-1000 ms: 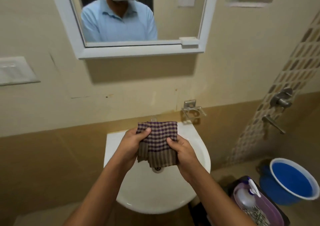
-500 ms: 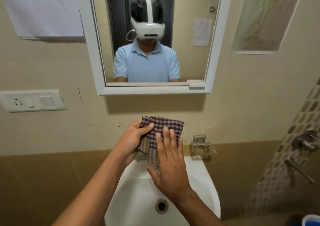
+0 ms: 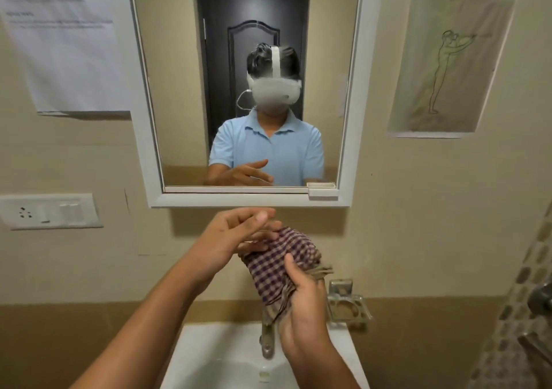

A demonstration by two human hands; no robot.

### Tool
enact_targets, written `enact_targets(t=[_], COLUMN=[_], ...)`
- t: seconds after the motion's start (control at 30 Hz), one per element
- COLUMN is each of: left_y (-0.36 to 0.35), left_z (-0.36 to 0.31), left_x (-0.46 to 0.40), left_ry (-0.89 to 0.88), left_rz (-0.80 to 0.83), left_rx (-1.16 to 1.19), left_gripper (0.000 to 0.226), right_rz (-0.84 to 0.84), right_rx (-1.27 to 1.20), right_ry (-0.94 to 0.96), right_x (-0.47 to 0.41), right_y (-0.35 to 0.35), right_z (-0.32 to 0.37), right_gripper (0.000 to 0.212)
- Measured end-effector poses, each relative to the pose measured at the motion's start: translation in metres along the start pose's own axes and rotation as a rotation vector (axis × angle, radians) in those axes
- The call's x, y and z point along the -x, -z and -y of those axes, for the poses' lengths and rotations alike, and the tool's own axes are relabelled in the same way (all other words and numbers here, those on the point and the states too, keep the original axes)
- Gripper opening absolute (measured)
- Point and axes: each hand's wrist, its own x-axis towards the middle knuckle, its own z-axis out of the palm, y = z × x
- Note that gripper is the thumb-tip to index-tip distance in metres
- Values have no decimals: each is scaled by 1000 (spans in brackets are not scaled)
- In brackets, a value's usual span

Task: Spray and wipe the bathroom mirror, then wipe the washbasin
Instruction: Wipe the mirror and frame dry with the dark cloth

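raised since before, right hand (image 3: 301, 308) grips the checked cloth (image 3: 277, 266) while left hand (image 3: 236, 236) hovers open.

White washbasin (image 3: 209, 355), tap (image 3: 266, 341) mounted.

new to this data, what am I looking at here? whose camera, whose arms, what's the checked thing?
One view only: a camera worn on a person's head, looking forward and down. The mirror reflects that person wearing the headset. The arms are theirs. The right hand grips a bunched checked cloth; the left hand is loose-fingered and touches its top. Below are the white washbasin and its tap. A metal holder is fixed on the wall beside it.
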Motion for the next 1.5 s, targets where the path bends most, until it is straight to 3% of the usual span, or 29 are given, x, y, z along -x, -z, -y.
enact_targets(t=[0.1, 0.27, 0.3, 0.4, 0.43, 0.57, 0.67, 0.77, 0.9, 1.0, 1.1, 1.27, 1.5], left_y=[15, 51, 58, 79, 86, 111, 125, 130, 142, 153, 162, 173, 184], left_z=[-6, -32, -41, -72, -84, -126, -155, -180, -213, -233, -253, -261, -255], left_x=[-7, -25, -28, -38, -41, -64, -89, -110, -129, -142, -151, -163, -166], left_ry=[-170, -457, -514, -641, -686, -806, -818, -877, -859, -851, -855, -842, -928], left_rz=[-146, -290, -324, -406, -439, -529, -577, -634, -681, -711, -748, -798, -767], left_rx=[-93, -550, -615, -756, -793, -962, -1056, -1246, -1373, -1412, -1389, -1323, -1214], left_gripper=[33, 15, 14, 12, 17, 23, 40, 46, 65, 71, 71, 69, 75], right_rz=[171, 150, 139, 37, 7, -63, 44, 11, -158, -364, -447, -331, 55], right_rx=[-174, -128, -131, -100, -61, 55, 195, 425, 745, 1175, 1340, 1533, 1821], right_ry=[-118, 28, 85, 361, 470, 818, 1062, 1276, 1402, 1590, 1611, 1658, 1925], right_x=[8, 3, 0, -7, -5, -10, -14, -37, -84, -97, -97, -103, -97], right_y=[-13, -45, -55, -91, -108, -165, -212, -260, -312, -320, -322, -338, -389], right_z=[16, 18, 21, 38, 49, 101, 146, 184, 210, 221, 224, 214, 185], right_gripper=[44, 52, 61, 115, 116, 55, 31, 50, 97, 83, 88, 78, 78])
